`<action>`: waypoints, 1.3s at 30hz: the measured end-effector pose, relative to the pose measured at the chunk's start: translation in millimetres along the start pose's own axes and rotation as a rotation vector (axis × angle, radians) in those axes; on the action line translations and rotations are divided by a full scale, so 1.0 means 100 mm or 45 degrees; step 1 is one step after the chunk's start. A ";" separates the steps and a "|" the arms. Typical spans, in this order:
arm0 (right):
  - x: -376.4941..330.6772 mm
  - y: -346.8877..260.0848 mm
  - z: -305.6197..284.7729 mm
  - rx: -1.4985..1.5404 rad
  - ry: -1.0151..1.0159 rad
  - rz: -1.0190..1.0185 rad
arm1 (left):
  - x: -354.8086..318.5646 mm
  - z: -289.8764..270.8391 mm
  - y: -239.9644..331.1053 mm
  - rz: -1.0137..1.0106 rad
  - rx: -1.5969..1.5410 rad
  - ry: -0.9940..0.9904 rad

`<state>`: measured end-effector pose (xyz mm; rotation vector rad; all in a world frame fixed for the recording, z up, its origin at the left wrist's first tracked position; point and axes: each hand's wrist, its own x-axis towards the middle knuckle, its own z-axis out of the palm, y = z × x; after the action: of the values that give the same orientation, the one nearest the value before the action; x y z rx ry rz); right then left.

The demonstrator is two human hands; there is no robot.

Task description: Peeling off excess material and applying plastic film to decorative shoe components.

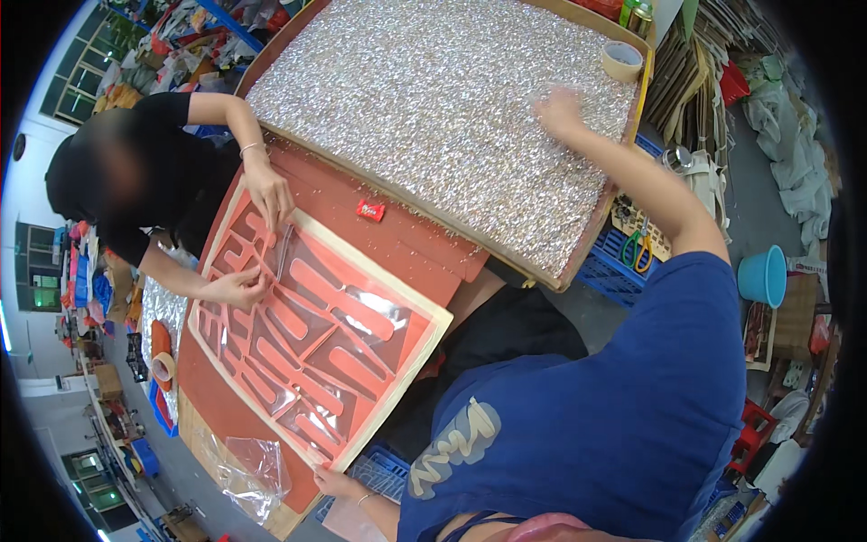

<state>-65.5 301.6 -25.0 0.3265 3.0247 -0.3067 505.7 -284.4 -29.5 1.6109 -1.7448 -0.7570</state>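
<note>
My left hand (338, 482) is at the near corner of a pale wooden frame (397, 397), its fingers closed on the edge. Inside the frame, a red sheet (417, 327) carries clear film with several long, rounded cut-out shapes. My right hand (558, 110) is over a wide, shallow tray (411, 200) filled with small glittering flakes (424, 99). Motion smears its fingers, so their pose and anything in them cannot be made out. A co-worker's two hands (269, 191) work at the film on the frame's far left part.
A tape roll (622, 61) rests on the flakes at the tray's right. A small red packet (370, 210) lies on the reddish board (334, 181). Crumpled clear plastic (255, 474) sits near the table's front. Scissors (637, 251) and a blue crate (601, 269) are below the tray.
</note>
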 end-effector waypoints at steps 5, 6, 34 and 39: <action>0.35 -0.12 -0.21 0.000 0.498 -0.370 | 0.05 -0.03 -0.05 0.063 0.166 0.094; 0.56 0.01 -0.26 -0.011 0.529 -0.157 | 0.07 -0.01 -0.06 0.057 0.158 0.108; 2.18 -0.27 -0.40 -0.030 0.530 0.104 | 0.32 -0.02 -0.38 -0.222 -0.232 0.017; 2.49 -0.02 0.24 -0.178 0.475 -0.259 | 0.55 0.16 -0.71 -0.036 -0.238 0.124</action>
<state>-307.1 344.9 -74.3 0.0692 3.4307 -0.0472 535.9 -345.4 -90.3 1.5231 -1.5385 -0.8152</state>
